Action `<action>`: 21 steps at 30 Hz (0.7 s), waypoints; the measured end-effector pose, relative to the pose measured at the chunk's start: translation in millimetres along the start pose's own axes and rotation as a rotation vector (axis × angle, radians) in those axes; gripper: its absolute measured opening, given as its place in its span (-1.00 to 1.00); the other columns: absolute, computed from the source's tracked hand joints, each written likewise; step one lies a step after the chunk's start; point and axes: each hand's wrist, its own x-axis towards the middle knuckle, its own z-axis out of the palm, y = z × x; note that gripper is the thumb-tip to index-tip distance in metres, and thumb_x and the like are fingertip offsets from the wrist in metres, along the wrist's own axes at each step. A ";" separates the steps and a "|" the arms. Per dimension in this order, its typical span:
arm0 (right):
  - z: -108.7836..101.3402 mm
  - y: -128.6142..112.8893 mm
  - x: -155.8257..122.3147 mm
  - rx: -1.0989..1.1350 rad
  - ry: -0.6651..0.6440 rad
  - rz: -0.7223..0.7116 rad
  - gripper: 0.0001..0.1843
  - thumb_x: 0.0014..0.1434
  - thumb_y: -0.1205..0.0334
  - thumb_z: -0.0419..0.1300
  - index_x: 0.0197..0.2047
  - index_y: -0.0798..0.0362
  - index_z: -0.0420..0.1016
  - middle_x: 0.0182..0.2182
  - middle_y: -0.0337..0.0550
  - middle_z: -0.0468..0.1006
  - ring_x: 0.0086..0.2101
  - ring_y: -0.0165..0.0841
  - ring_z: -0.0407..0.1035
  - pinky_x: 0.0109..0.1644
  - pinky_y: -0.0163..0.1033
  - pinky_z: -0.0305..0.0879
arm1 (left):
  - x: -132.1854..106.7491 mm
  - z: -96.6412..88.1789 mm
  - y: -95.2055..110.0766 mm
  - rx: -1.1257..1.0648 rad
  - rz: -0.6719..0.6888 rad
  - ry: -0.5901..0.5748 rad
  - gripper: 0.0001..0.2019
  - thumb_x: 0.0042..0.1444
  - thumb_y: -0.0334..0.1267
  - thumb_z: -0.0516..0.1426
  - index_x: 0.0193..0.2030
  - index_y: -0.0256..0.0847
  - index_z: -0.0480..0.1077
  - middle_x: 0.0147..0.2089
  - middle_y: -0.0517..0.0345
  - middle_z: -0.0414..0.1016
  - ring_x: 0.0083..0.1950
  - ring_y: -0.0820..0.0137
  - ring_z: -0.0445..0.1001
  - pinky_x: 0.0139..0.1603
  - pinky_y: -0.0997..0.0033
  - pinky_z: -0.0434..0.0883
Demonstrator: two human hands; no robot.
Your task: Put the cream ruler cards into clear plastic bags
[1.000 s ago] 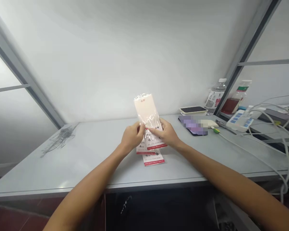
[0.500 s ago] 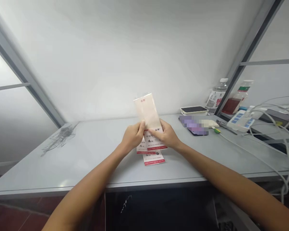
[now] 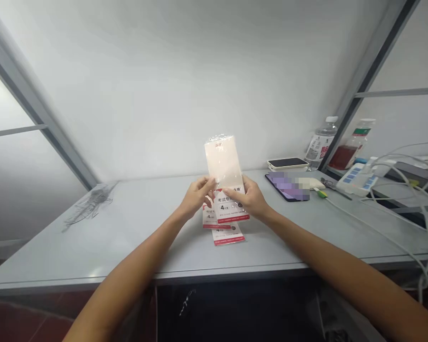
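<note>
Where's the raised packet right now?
In the head view, the packet is near the middle, between the left hand and right hand, above two other packets.

A flat, rectangular cream-and-white packet in clear, glossy plastic (image 3: 224, 162) is being held up, its top leaning toward eleven o'clock; black print with a "4" is showing on its lower panel, above a red bottom stripe. At its seven o'clock, a matching white, red-striped packet (image 3: 216, 222) is poking out, partly covered. At six o'clock, a third white, red-edged packet (image 3: 228, 236) is lying lowest on the grey counter (image 3: 146, 213).
</note>
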 end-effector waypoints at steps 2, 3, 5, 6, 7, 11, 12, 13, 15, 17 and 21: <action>-0.2 -0.1 0.0 0.011 0.002 0.025 -0.69 -0.02 0.12 0.26 -0.21 0.07 0.38 -0.37 -0.17 0.50 -0.40 -0.33 0.38 -0.39 -0.25 0.31 | 0.7 -1.6 -0.8 -0.050 -0.016 -0.043 -0.63 0.05 0.07 0.06 -0.37 -0.27 0.26 -0.51 0.21 0.25 -0.53 0.55 0.31 -0.62 0.57 0.28; -0.2 0.0 -0.1 0.017 0.001 0.033 -0.68 -0.03 0.12 0.26 -0.20 0.07 0.38 -0.37 -0.17 0.50 -0.40 -0.33 0.38 -0.39 -0.26 0.31 | 0.8 -2.1 -1.2 -0.073 -0.020 -0.051 -0.63 0.05 0.06 0.07 -0.38 -0.27 0.26 -0.52 0.22 0.24 -0.53 0.56 0.29 -0.61 0.58 0.27; -0.2 0.2 -0.5 0.032 -0.011 0.039 -0.66 -0.02 0.11 0.26 -0.19 0.07 0.38 -0.37 -0.17 0.50 -0.40 -0.33 0.38 -0.40 -0.26 0.31 | 0.8 -2.2 -1.4 -0.113 -0.026 -0.066 -0.64 0.03 0.05 0.09 -0.37 -0.28 0.28 -0.51 0.22 0.24 -0.54 0.57 0.28 -0.61 0.57 0.25; -0.1 0.2 -0.8 0.037 -0.025 0.041 -0.66 -0.02 0.11 0.26 -0.18 0.07 0.37 -0.36 -0.16 0.50 -0.40 -0.33 0.39 -0.40 -0.26 0.32 | 0.6 -1.9 -1.2 -0.126 -0.030 -0.079 -0.65 0.02 0.04 0.11 -0.36 -0.28 0.29 -0.51 0.22 0.25 -0.54 0.57 0.27 -0.61 0.57 0.25; 0.0 0.1 -1.1 0.037 -0.042 0.040 -0.66 -0.01 0.10 0.25 -0.17 0.07 0.37 -0.36 -0.16 0.50 -0.40 -0.33 0.39 -0.39 -0.25 0.32 | 0.3 -1.3 -0.6 -0.135 -0.032 -0.091 -0.65 0.01 0.03 0.12 -0.36 -0.28 0.30 -0.51 0.23 0.25 -0.55 0.58 0.26 -0.61 0.57 0.24; 0.3 0.0 -1.5 -0.009 -0.082 0.028 -0.63 -0.01 0.09 0.24 -0.15 0.09 0.37 -0.33 -0.13 0.50 -0.36 -0.29 0.40 -0.36 -0.22 0.34 | -1.0 1.0 2.3 -0.122 -0.005 -0.115 -0.65 -0.01 0.02 0.13 -0.36 -0.30 0.34 -0.50 0.22 0.27 -0.54 0.58 0.26 -0.58 0.54 0.25; 0.3 0.1 -1.5 -0.019 -0.085 0.027 -0.62 -0.01 0.08 0.24 -0.15 0.09 0.37 -0.33 -0.12 0.50 -0.35 -0.28 0.41 -0.35 -0.21 0.34 | -1.1 1.2 2.7 -0.114 0.003 -0.115 -0.65 0.00 0.02 0.13 -0.37 -0.30 0.34 -0.50 0.22 0.28 -0.54 0.57 0.27 -0.57 0.53 0.25; 0.3 0.3 -1.5 -0.022 -0.086 0.028 -0.61 -0.01 0.07 0.24 -0.14 0.09 0.37 -0.32 -0.11 0.51 -0.35 -0.27 0.41 -0.35 -0.21 0.34 | -1.1 1.3 2.7 -0.106 0.009 -0.115 -0.65 0.00 0.02 0.13 -0.37 -0.30 0.35 -0.50 0.22 0.29 -0.54 0.56 0.28 -0.57 0.52 0.26; 0.2 0.9 -1.4 -0.022 -0.090 0.035 -0.62 -0.01 0.06 0.24 -0.15 0.08 0.37 -0.32 -0.11 0.51 -0.34 -0.27 0.41 -0.35 -0.20 0.35 | -0.6 0.7 1.5 -0.099 0.013 -0.109 -0.66 0.00 0.01 0.13 -0.39 -0.30 0.34 -0.52 0.23 0.29 -0.54 0.56 0.28 -0.55 0.51 0.27; 0.2 1.7 -1.6 -0.021 -0.095 0.043 -0.63 -0.01 0.07 0.24 -0.16 0.08 0.37 -0.32 -0.11 0.51 -0.34 -0.28 0.41 -0.34 -0.21 0.35 | 0.2 -0.5 -0.8 -0.099 0.016 -0.101 -0.66 0.00 0.00 0.13 -0.42 -0.30 0.33 -0.55 0.25 0.28 -0.55 0.56 0.27 -0.55 0.51 0.27; -0.1 2.5 -2.3 -0.009 -0.112 0.054 -0.63 -0.01 0.07 0.24 -0.16 0.09 0.37 -0.31 -0.11 0.51 -0.34 -0.28 0.41 -0.33 -0.21 0.35 | 1.4 -2.6 -4.4 -0.113 0.033 -0.116 -0.68 0.01 -0.02 0.14 -0.44 -0.31 0.32 -0.55 0.25 0.28 -0.55 0.58 0.27 -0.54 0.52 0.26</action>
